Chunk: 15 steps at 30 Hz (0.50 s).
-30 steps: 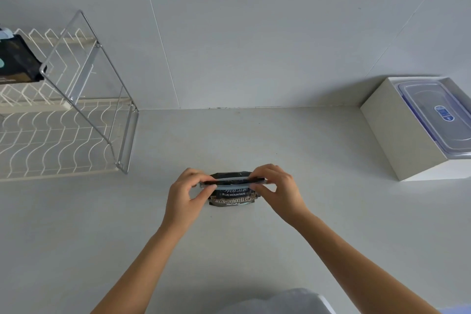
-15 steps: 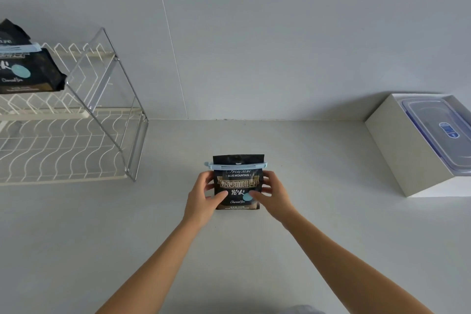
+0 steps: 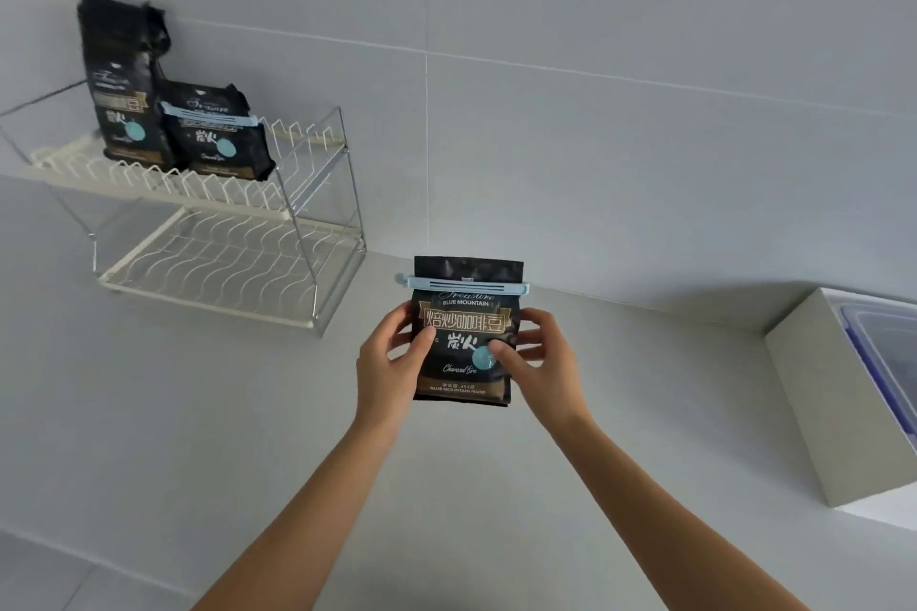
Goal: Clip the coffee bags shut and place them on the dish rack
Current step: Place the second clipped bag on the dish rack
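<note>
A black coffee bag (image 3: 465, 313) is held upright above the counter, with a pale blue clip (image 3: 461, 285) clamped across its folded top. My left hand (image 3: 387, 362) grips its left side and my right hand (image 3: 541, 362) grips its right side, thumbs on the front. A two-tier white dish rack (image 3: 208, 243) stands at the left against the wall. On its upper tier stand two more black coffee bags: a tall one (image 3: 121, 79) with no clip visible, and a shorter one (image 3: 216, 139) shut with a blue clip.
A white box (image 3: 833, 392) holding a clear plastic container with a blue-edged lid (image 3: 888, 352) sits at the right on the counter. The rack's lower tier (image 3: 218, 263) holds nothing. The tiled wall runs behind everything.
Both hands moved from the clip down to the bag's sides and lifted the clipped bag upright off the counter. The view swung left, bringing the rack's top tier and its two bags into sight.
</note>
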Each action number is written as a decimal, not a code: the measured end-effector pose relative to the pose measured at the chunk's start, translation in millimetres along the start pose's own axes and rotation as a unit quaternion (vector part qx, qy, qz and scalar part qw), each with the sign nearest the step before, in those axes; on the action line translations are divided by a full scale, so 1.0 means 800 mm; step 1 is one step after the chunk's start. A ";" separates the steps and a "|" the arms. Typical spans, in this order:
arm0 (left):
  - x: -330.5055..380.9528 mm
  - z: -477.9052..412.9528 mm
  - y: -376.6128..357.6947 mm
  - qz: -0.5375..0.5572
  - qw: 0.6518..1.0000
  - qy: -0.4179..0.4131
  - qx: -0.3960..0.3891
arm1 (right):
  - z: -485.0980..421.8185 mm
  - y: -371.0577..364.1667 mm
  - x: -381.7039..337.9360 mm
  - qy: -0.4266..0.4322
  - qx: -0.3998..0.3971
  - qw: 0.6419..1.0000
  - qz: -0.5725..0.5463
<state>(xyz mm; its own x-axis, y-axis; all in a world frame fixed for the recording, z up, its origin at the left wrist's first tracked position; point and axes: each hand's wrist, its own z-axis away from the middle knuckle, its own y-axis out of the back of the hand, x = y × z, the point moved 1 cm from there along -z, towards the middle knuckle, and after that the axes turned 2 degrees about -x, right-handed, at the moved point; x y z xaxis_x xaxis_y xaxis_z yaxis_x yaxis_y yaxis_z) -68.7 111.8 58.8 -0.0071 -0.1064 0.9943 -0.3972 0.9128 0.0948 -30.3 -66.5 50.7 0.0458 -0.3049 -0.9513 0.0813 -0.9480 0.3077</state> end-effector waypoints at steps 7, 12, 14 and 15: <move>0.040 0.039 0.048 0.021 0.995 -0.020 0.094 | 0.015 -0.025 -0.056 0.067 -0.066 0.995 -0.028; 0.056 0.040 0.103 0.028 0.990 -0.038 0.131 | 0.025 -0.071 -0.097 0.090 -0.101 0.990 -0.050; 0.069 0.026 0.129 0.033 0.989 -0.050 0.132 | 0.019 -0.091 -0.120 0.105 -0.107 0.987 -0.053; 0.078 0.017 0.143 0.033 0.989 -0.061 0.131 | 0.014 -0.102 -0.133 0.115 -0.110 0.986 -0.055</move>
<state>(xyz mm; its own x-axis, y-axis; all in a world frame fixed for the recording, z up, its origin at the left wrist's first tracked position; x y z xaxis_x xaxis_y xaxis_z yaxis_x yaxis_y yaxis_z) -126.7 204.1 130.7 -0.1449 -0.1104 0.9833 -0.6165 0.7873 -0.0025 -53.1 42.3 127.0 0.2464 -0.1484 -0.9578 0.3118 -0.9235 0.2233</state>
